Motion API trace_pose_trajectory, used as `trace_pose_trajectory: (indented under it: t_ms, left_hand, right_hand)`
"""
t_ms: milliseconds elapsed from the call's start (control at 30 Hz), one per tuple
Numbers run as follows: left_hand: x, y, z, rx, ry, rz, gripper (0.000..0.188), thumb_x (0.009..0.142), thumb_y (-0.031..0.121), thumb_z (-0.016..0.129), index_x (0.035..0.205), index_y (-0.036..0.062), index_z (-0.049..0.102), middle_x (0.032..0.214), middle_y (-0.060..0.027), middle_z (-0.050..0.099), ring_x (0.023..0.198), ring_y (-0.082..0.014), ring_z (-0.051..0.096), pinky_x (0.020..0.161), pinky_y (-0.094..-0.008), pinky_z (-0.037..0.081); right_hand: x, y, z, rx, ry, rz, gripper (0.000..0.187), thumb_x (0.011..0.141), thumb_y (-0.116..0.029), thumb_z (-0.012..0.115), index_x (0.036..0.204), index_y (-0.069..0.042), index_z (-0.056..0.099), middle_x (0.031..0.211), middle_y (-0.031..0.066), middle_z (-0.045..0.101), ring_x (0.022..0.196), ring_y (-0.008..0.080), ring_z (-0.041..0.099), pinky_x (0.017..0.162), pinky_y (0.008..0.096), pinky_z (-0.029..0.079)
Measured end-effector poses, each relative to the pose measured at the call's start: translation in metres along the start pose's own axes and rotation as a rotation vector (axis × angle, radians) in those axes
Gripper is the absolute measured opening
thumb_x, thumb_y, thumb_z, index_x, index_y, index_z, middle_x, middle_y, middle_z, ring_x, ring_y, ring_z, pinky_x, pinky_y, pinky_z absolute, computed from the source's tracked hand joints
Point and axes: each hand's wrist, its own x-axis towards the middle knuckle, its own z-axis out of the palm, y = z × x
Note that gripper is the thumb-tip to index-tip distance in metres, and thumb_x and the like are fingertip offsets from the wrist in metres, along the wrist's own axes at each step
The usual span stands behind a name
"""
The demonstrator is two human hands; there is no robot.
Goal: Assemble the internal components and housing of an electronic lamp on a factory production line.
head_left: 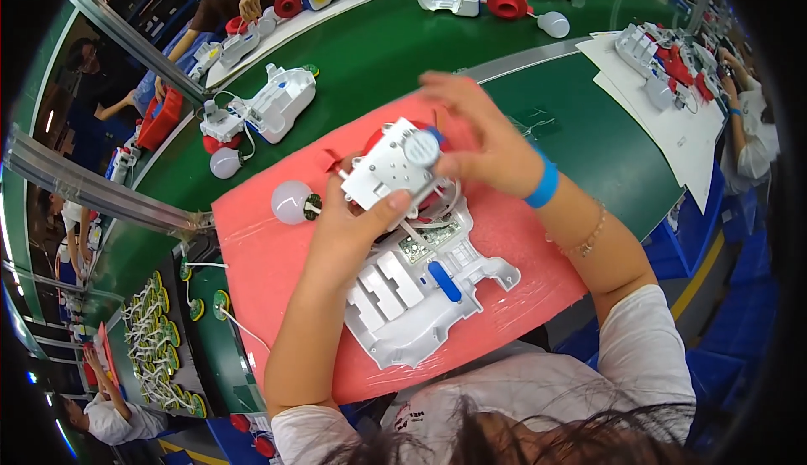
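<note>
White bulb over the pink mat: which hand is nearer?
Left. Left hand is just right of the bulb; right hand is farther off, right of the white module.

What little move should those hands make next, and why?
I'd probably lower the boxy white plastic block with its round grey disc slightly toward the hollow white plastic shell, because the left hand holds the block near the shell's far end, and the shell lies with its inside facing up.

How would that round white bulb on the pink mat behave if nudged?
The bulb would probably roll, being round, though the green part at its neck may check that. Its smooth surface could feel slippery.
</note>
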Motion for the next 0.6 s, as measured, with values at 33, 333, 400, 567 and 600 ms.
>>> trace_pose_trajectory:
  t_ms: [33,333,400,567,600]
  left_hand:
    - [-0.001,0.000,0.003,-0.010,0.081,-0.004,0.077,0.072,0.019,0.074,0.131,-0.0005,0.029,0.114,-0.0138,0.052,0.105,-0.0213,0.052,0.087,-0.0314,0.045]
    - [0.000,0.006,0.040,0.055,0.125,0.216,0.061,0.070,0.012,0.072,0.118,-0.0012,0.036,0.105,-0.0122,0.053,0.095,-0.0173,0.054,0.079,-0.0299,0.046]
    - [0.001,0.004,0.044,0.043,0.121,0.241,0.060,0.070,0.012,0.072,0.116,-0.0017,0.035,0.104,-0.0122,0.052,0.094,-0.0172,0.054,0.078,-0.0302,0.046]
    - [0.007,0.006,0.054,0.018,0.121,0.227,0.061,0.070,0.011,0.073,0.115,-0.0017,0.034,0.103,-0.0124,0.052,0.092,-0.0166,0.055,0.077,-0.0298,0.047]
    - [0.008,0.005,0.055,0.014,0.133,0.225,0.061,0.070,0.011,0.073,0.115,-0.0017,0.034,0.103,-0.0124,0.052,0.092,-0.0166,0.055,0.077,-0.0298,0.047]
  right_hand:
    - [-0.001,-0.008,-0.009,-0.317,0.121,-0.088,0.059,0.069,-0.026,0.073,0.119,-0.005,0.049,0.125,0.0149,0.043,0.116,0.0281,0.043,0.098,0.0349,0.033]
    - [-0.049,-0.033,-0.017,-0.328,-0.433,0.211,0.016,0.079,-0.018,0.062,0.088,-0.004,0.064,0.075,0.0122,0.059,0.065,0.0255,0.058,0.060,0.0346,0.046]
    - [-0.049,-0.034,-0.009,-0.352,-0.422,0.221,0.017,0.077,-0.013,0.063,0.090,-0.003,0.063,0.076,0.0137,0.059,0.068,0.0288,0.058,0.062,0.0369,0.047]
    - [-0.050,-0.011,-0.019,-0.299,-0.355,0.080,0.016,0.077,-0.011,0.063,0.091,-0.002,0.063,0.079,0.0126,0.060,0.073,0.0276,0.059,0.064,0.0354,0.047]
    - [-0.050,-0.012,-0.023,-0.258,-0.371,0.088,0.015,0.078,-0.011,0.061,0.091,-0.003,0.062,0.082,0.0127,0.060,0.075,0.0286,0.058,0.066,0.0365,0.047]
